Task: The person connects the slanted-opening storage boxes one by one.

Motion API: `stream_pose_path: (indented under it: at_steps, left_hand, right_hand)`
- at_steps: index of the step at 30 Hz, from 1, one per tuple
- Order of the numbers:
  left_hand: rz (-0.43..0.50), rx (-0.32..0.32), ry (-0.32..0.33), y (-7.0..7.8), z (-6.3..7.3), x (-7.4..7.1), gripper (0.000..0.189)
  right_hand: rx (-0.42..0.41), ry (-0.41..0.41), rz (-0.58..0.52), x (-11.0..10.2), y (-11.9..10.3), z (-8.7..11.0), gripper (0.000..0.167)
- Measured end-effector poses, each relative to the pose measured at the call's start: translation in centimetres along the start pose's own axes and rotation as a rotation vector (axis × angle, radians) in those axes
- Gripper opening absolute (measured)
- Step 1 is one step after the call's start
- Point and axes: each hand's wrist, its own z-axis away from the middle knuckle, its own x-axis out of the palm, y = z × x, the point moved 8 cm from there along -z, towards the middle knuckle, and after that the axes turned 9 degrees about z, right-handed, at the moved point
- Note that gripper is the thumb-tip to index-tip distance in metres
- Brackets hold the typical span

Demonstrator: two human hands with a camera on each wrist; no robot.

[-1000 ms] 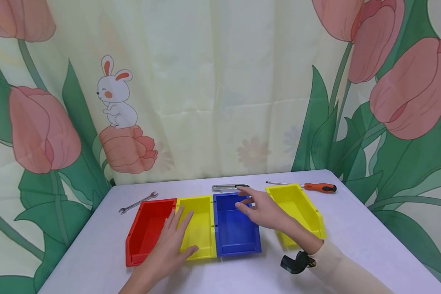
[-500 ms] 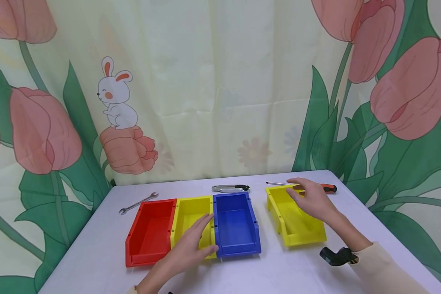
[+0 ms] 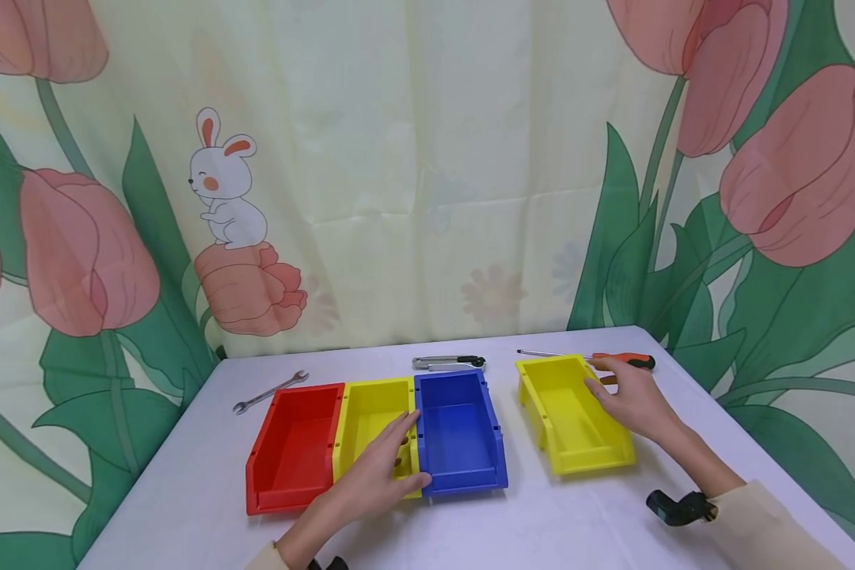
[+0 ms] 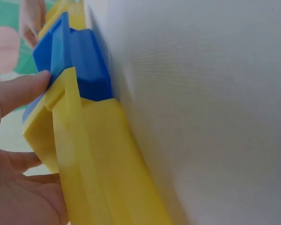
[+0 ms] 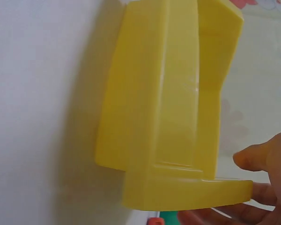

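A red bin, a yellow bin and a blue bin stand side by side on the table. My left hand reaches over the yellow bin, fingers extended toward its right wall, thumb tip right at the blue bin's front left corner. Apart at the right sits a second yellow bin. My right hand straddles this bin's right wall. In the right wrist view, the thumb stands off the wall on the inner side, and the other fingers lie along its outer side, partly hidden.
A wrench lies behind the red bin, at the left. Behind the blue bin is a utility knife. A screwdriver with an orange and black handle lies behind the right yellow bin. A printed curtain hangs beyond the table.
My right hand has moved from over the blue bin to the separate yellow bin's right wall. My left hand has shifted right, from beside the red bin to the yellow and blue bins.
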Motion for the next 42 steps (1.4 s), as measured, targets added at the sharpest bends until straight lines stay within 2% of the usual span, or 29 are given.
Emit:
stream_pose_path:
  at_steps: [11, 27, 35, 42]
  left_hand:
    - [0.038, -0.01, 0.013, -0.3, -0.1, 0.3, 0.099]
    - [0.04, -0.006, 0.009, -0.5, -0.1, 0.2, 0.098]
    - [0.04, 0.003, 0.008, -0.6, -0.1, 0.3, 0.098]
    - [0.043, 0.001, 0.013, -0.6, 0.0, 0.3, 0.098]
  right_hand:
    - [0.055, -0.026, 0.046, 1.6, 1.1, 0.1, 0.055]
    - [0.066, -0.012, 0.054, 1.2, 0.7, 0.2, 0.053]
    - [0.041, -0.001, 0.035, 0.7, -0.1, 0.2, 0.052]
    - [0.03, -0.007, 0.019, 0.0, -1.8, -0.1, 0.05]
